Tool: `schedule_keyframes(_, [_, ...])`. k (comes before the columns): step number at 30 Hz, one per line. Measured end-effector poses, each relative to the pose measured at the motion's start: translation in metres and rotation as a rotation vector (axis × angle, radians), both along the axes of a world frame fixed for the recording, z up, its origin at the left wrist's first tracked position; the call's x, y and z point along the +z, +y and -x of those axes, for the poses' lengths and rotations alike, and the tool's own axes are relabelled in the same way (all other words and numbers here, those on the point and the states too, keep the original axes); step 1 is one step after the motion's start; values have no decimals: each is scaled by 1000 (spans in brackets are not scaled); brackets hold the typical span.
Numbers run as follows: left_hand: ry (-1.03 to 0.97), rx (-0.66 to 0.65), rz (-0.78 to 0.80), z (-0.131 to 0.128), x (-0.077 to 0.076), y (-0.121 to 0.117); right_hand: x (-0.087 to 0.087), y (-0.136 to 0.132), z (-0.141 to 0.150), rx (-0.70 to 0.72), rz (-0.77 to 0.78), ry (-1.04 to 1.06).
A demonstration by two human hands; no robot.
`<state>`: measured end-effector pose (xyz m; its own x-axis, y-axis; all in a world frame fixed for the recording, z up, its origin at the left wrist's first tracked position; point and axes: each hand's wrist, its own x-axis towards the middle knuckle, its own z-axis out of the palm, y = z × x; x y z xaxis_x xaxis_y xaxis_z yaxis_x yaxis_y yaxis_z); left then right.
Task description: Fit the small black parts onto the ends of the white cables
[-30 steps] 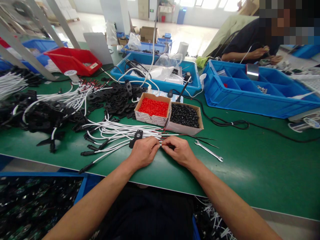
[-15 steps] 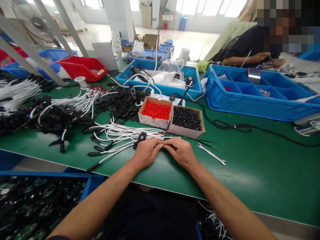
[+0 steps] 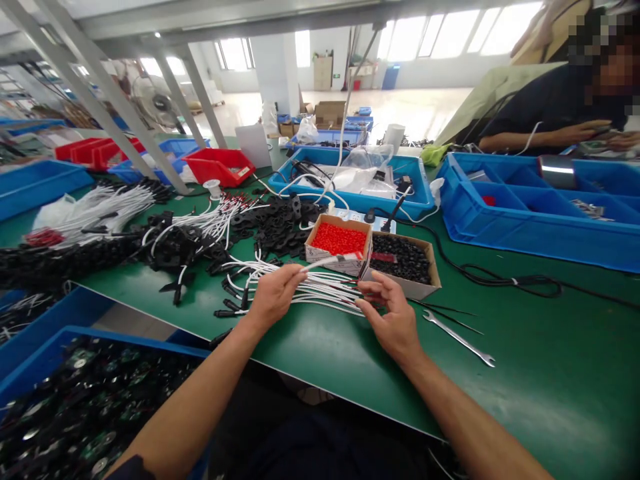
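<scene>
My left hand (image 3: 273, 293) is closed round a white cable (image 3: 325, 262), lifted so its red-and-black tip points toward the cardboard box of red caps (image 3: 339, 241). My right hand (image 3: 393, 313) has its fingers loosely spread above the bundle of white cables (image 3: 320, 290) on the green table (image 3: 525, 373), just in front of the box of black caps (image 3: 405, 261). It seems to hold nothing.
A spanner (image 3: 457, 337) and thin tweezers (image 3: 450, 310) lie to the right of my hands. Black parts (image 3: 275, 223) and wired assemblies (image 3: 165, 247) cover the left. Blue bins (image 3: 540, 200) stand behind, a blue crate of round parts (image 3: 75, 400) sits below the table edge, and another person (image 3: 555, 107) works far right.
My hands have parted. The left has lifted one cable up toward the box of red caps, the right has let go and opened. My view has tilted up and to the left.
</scene>
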<state>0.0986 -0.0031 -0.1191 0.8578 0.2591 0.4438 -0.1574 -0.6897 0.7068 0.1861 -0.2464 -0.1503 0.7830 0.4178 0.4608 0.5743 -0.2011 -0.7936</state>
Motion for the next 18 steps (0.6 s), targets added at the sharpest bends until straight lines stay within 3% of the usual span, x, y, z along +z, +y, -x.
schedule_keyframes(2, [-142,105,409,-4,9,-2,-3,7,2,89,124,-130])
schedule_keyframes(4, [-252,125,748,-8,20,-2,-5,13,4,185,304,-331])
schedule_keyframes(7, [-286,90,1044,-11,33,6,-6,17,6,266,518,-503])
schedule_keyframes(9, [-217,91,1121,-10,38,11,-5,17,9,237,507,-530])
schedule_keyframes(13, [8,40,1152,-2,44,7,4,14,18,229,324,-662])
schedule_keyframes(18, [87,-179,1162,13,60,-11,11,22,20,235,549,-675])
